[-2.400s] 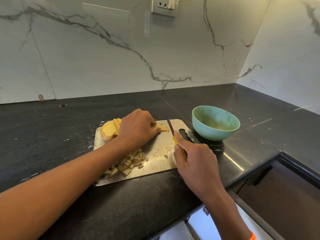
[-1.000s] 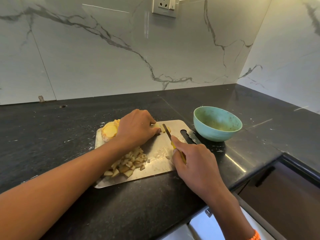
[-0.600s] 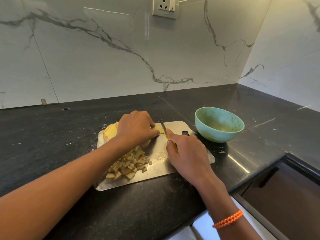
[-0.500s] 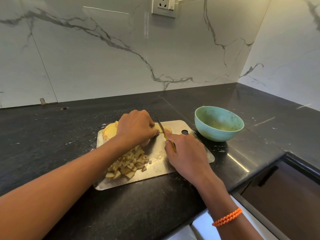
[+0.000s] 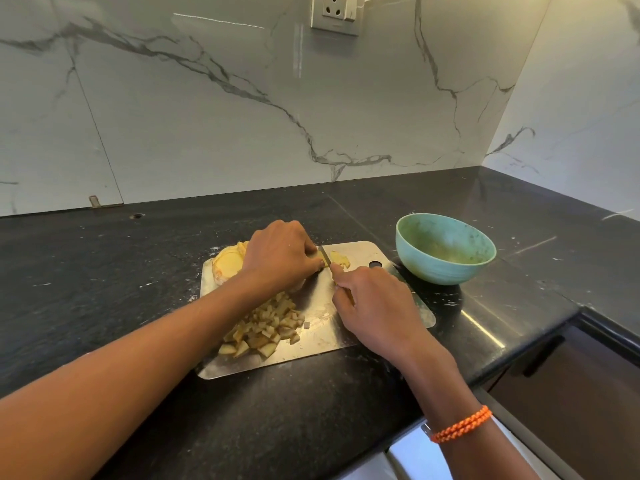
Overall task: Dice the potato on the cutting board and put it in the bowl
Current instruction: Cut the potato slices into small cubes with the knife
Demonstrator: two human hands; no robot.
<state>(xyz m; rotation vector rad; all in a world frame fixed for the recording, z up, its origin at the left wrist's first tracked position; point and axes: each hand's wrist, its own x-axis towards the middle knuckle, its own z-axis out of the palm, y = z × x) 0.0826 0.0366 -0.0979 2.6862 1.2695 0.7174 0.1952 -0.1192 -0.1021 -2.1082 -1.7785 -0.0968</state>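
A steel cutting board [image 5: 322, 336] lies on the black counter. My left hand [image 5: 280, 254] curls over potato slices at the board's far side and pins them down. Uncut yellow potato slices [image 5: 228, 263] stick out to the left of that hand. My right hand [image 5: 374, 299] grips a small yellow-handled knife [image 5: 323, 255]; its blade stands right against my left fingertips. Cut pieces [image 5: 339, 259] lie just right of the blade. A heap of diced potato [image 5: 266, 329] sits at the board's near left. The teal bowl [image 5: 445, 249] stands right of the board and holds no potato.
The black counter [image 5: 104, 289] runs along marble walls and turns a corner at the back right. A wall socket [image 5: 334, 12] sits above. The counter's front edge drops off at the lower right, beside a dark recess [image 5: 571, 375].
The knife has worked leftward along the slices toward my left fingertips, leaving cut pieces to its right. My right hand has moved forward onto the board. My left hand has stayed in place.
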